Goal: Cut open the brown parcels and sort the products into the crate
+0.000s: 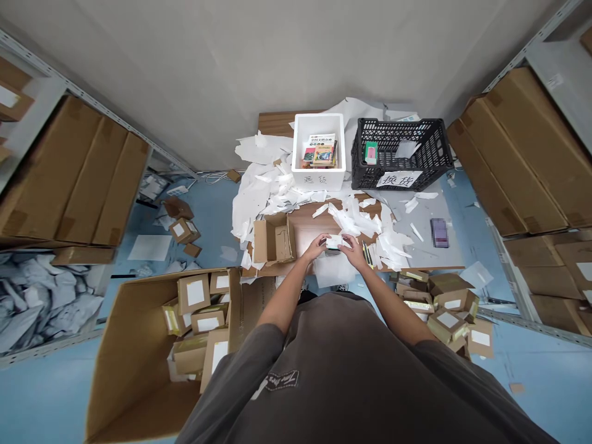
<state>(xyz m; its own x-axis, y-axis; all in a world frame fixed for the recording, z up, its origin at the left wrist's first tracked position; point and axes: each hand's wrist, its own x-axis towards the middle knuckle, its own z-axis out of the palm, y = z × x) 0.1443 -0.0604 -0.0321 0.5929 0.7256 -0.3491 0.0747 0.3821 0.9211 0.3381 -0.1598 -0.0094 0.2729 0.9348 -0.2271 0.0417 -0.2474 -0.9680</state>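
Note:
Between my two hands, at the front edge of the wooden table (pixel 305 225), is a small white box-like item (pixel 333 242). My left hand (pixel 317 245) grips its left side. On its right side the fingers of my right hand (pixel 353 251) are closed too. What is printed on the item is too small to read. Just left of my left hand stands an opened cardboard box (pixel 274 239). By my right hand lies a black and yellow tool (pixel 367 254), perhaps a cutter. A translucent sheet (pixel 329 271) hangs below the hands at the table edge.
Behind stand a white bin (pixel 319 179) with books and a black crate (pixel 402 148). Torn white paper (pixel 259 191) covers much of the table; a phone (pixel 439 233) lies right. A large carton (pixel 134 357) of small boxes is left, more boxes (pixel 446 320) right.

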